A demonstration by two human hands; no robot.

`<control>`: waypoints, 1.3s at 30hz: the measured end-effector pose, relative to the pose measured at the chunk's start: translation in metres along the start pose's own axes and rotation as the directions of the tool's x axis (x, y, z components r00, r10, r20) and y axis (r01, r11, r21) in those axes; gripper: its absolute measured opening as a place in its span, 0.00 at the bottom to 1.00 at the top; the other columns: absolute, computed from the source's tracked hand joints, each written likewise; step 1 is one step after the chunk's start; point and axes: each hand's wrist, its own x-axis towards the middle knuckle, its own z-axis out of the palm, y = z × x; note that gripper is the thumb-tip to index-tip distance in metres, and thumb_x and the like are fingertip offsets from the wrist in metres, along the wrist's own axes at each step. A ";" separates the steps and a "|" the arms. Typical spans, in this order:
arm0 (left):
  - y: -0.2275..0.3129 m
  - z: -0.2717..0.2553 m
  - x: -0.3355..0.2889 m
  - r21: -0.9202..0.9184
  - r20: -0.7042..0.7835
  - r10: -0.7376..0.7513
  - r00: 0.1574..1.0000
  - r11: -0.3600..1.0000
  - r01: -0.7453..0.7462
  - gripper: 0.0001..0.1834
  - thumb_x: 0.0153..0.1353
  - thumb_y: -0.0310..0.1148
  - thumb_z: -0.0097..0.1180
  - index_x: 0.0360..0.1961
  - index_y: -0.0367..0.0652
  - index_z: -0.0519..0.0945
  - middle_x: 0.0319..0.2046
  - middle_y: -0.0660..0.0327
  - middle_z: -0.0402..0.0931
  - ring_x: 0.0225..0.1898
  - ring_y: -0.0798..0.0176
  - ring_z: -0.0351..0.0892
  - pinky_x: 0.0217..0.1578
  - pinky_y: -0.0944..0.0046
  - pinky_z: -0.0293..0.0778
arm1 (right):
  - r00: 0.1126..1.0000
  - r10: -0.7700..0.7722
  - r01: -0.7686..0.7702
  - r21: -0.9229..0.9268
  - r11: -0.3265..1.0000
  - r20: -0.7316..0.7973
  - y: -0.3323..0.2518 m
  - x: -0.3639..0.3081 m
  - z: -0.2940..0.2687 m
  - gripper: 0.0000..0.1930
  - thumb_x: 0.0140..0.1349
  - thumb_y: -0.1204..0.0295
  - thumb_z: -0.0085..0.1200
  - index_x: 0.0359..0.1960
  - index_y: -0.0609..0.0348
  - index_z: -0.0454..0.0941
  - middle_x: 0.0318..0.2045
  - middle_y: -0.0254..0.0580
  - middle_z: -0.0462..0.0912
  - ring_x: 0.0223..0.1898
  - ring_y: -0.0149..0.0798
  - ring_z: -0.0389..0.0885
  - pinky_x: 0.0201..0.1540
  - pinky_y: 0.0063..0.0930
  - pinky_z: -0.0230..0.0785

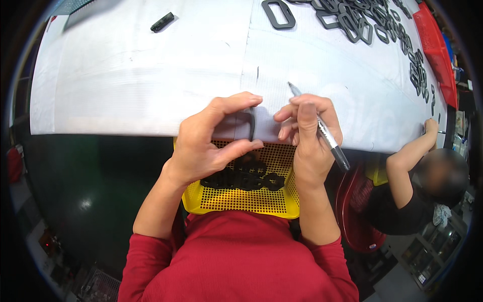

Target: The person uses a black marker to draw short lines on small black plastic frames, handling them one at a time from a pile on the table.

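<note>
Between the thumb and fingers of my left hand (198, 138) is a black frame-shaped part (252, 123), seen nearly edge-on at the table's near edge. My right hand (314, 146) grips a marker pen (328, 136) with a clear-grey body and black end. Its tip points up and away to the left, apart from the part. Below my hands, a yellow perforated basket (241, 205) rests against my lap. Several black parts (241, 179) lie inside it, partly hidden by my left hand.
Black oblong frames (357, 20) spread over the white table (151, 80) at the far right, with one frame (278, 14) apart. A small dark object (162, 22) lies far left. A red basket (435, 55) borders the right edge. Another person (402, 201) sits at right, by a red chair (352, 221).
</note>
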 end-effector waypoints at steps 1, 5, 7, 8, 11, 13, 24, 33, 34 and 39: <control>0.002 0.001 0.004 0.082 0.035 0.051 0.998 0.995 -0.054 0.30 0.39 0.18 0.65 0.48 0.36 0.69 0.46 0.51 0.73 0.50 0.57 0.72 0.49 0.61 0.70 | 1.000 -0.005 0.005 0.001 1.000 -0.001 -0.003 -0.003 -0.001 0.09 0.54 0.73 0.59 0.33 0.61 0.72 0.21 0.34 0.77 0.17 0.18 0.66 0.19 0.11 0.59; 0.012 0.008 0.016 0.332 0.104 0.172 0.979 0.922 -0.198 0.29 0.36 0.20 0.66 0.46 0.37 0.74 0.43 0.54 0.76 0.49 0.59 0.73 0.48 0.63 0.69 | 0.992 -0.058 0.085 -0.263 0.961 0.111 -0.011 -0.007 -0.005 0.09 0.51 0.78 0.60 0.32 0.60 0.72 0.23 0.34 0.77 0.21 0.18 0.71 0.20 0.10 0.59; 0.011 0.014 0.015 0.281 0.072 0.174 0.982 0.941 -0.188 0.30 0.39 0.21 0.66 0.48 0.39 0.72 0.46 0.55 0.73 0.47 0.58 0.74 0.46 0.66 0.72 | 1.000 -0.028 0.029 -0.051 0.998 0.010 -0.004 -0.006 -0.007 0.09 0.51 0.78 0.59 0.32 0.60 0.71 0.23 0.34 0.77 0.24 0.19 0.72 0.21 0.11 0.62; 0.012 0.017 0.012 0.107 -0.027 0.126 0.992 0.987 -0.123 0.31 0.40 0.21 0.65 0.50 0.38 0.70 0.47 0.55 0.72 0.49 0.59 0.73 0.48 0.65 0.71 | 0.998 0.062 -0.064 0.072 0.995 0.032 -0.011 -0.006 -0.007 0.09 0.53 0.78 0.57 0.33 0.59 0.70 0.24 0.37 0.78 0.26 0.22 0.75 0.25 0.13 0.65; 0.012 0.018 0.013 -0.168 -0.102 0.116 0.988 0.977 -0.132 0.34 0.44 0.21 0.65 0.54 0.36 0.65 0.50 0.53 0.70 0.53 0.61 0.70 0.53 0.63 0.68 | 0.975 0.187 -0.215 0.292 0.932 0.122 -0.014 -0.005 -0.010 0.10 0.55 0.78 0.56 0.36 0.58 0.68 0.25 0.40 0.79 0.29 0.24 0.76 0.29 0.14 0.68; 0.016 0.019 0.011 -0.372 -0.097 0.110 0.989 0.918 -0.139 0.34 0.45 0.21 0.64 0.54 0.35 0.64 0.50 0.51 0.69 0.53 0.59 0.70 0.54 0.61 0.67 | 0.960 0.196 -0.261 0.388 0.884 0.200 -0.008 -0.008 -0.006 0.09 0.57 0.77 0.55 0.37 0.58 0.67 0.28 0.41 0.79 0.31 0.27 0.77 0.30 0.15 0.69; -0.002 -0.001 -0.005 -0.021 -0.032 0.019 0.999 1.000 -0.020 0.31 0.42 0.17 0.63 0.50 0.38 0.65 0.48 0.52 0.71 0.52 0.58 0.71 0.52 0.62 0.70 | 0.997 0.024 -0.024 -0.002 1.000 -0.067 -0.006 0.000 0.002 0.08 0.55 0.74 0.57 0.23 0.61 0.71 0.17 0.27 0.71 0.18 0.17 0.63 0.18 0.13 0.54; -0.011 0.001 -0.005 -0.002 -0.033 0.095 0.995 0.995 -0.095 0.29 0.41 0.20 0.66 0.47 0.41 0.68 0.46 0.54 0.74 0.49 0.57 0.75 0.47 0.65 0.73 | 0.986 -0.164 0.165 -0.187 0.968 0.022 0.011 -0.001 0.012 0.12 0.53 0.78 0.55 0.17 0.60 0.65 0.11 0.29 0.69 0.13 0.18 0.64 0.14 0.16 0.54; -0.012 0.001 -0.005 -0.013 -0.038 0.104 0.994 0.994 -0.105 0.29 0.41 0.20 0.66 0.46 0.41 0.69 0.46 0.54 0.74 0.49 0.57 0.75 0.47 0.65 0.73 | 0.982 -0.186 0.188 -0.215 0.958 0.031 0.012 -0.001 0.011 0.12 0.53 0.78 0.55 0.17 0.60 0.65 0.11 0.29 0.68 0.13 0.18 0.64 0.14 0.16 0.54; -0.012 0.001 -0.004 0.002 -0.050 0.109 0.993 0.994 -0.109 0.29 0.40 0.19 0.65 0.46 0.41 0.69 0.46 0.54 0.75 0.48 0.57 0.75 0.47 0.65 0.73 | 0.965 -0.251 0.262 -0.281 0.923 0.077 0.013 0.001 0.011 0.12 0.52 0.79 0.55 0.16 0.60 0.65 0.10 0.30 0.68 0.12 0.19 0.64 0.14 0.16 0.55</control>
